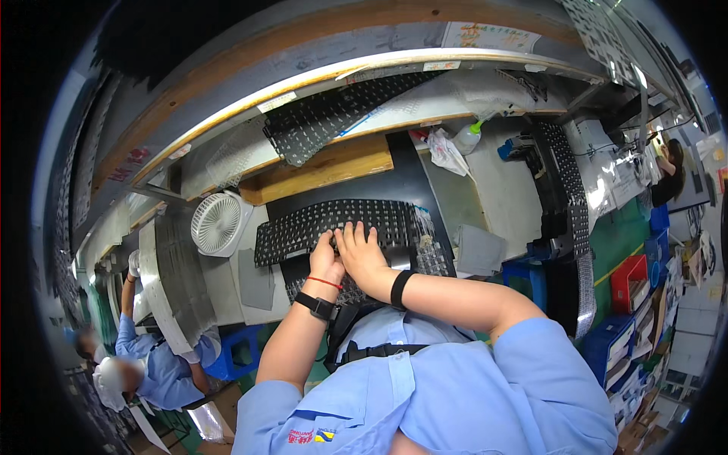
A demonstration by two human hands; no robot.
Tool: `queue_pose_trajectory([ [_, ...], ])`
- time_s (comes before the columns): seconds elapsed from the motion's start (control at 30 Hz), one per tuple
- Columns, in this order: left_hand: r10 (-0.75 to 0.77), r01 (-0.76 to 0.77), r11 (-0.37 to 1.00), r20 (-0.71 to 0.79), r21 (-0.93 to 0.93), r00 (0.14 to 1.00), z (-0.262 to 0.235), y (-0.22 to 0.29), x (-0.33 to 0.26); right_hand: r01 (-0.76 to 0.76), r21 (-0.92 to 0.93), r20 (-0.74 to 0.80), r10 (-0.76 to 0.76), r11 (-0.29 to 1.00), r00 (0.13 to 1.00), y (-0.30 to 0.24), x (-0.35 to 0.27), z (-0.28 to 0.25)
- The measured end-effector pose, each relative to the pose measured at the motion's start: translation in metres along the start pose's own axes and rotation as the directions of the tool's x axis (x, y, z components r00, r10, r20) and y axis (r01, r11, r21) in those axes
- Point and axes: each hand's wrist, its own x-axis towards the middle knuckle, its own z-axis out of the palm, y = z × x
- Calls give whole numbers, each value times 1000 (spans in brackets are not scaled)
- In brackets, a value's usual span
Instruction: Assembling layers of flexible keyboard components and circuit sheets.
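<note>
A black keyboard panel (303, 226) lies flat on a dark mat in front of me. My left hand (325, 259) rests on its near edge with fingers curled down onto the keys; a black watch and a red string sit on that wrist. My right hand (361, 250) lies right beside it, fingers spread flat over the keys, a black band on its wrist. A second keyboard panel (425, 254) peeks out under my right hand. Neither hand lifts anything.
A small white fan (217, 222) stands left of the panel. Another black keyboard sheet (326, 114) lies on the shelf above a wooden block (326, 168). A squeeze bottle (467, 137) and stacked panels (565, 174) sit right. A person in blue (144, 356) works at the left.
</note>
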Motion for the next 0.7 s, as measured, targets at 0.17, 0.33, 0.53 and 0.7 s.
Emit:
queue_pose_trajectory([
  [0.17,-20,24,999,85,-48,996,-4,5,-3,51,-65,-51,-55,997,997,-4,18,-3],
  [0.33,-20,43,993,200,-112,980,-2,3,-2,42,-66,-170,-53,997,984,-9,27,23],
  [0.53,-65,98,987,235,-128,970,-14,-1,0,151,-84,-183,-165,985,969,-3,27,28],
  [0.7,-20,53,984,186,-171,982,-22,-7,8,200,-125,-158,-218,972,963,-2,32,27],
])
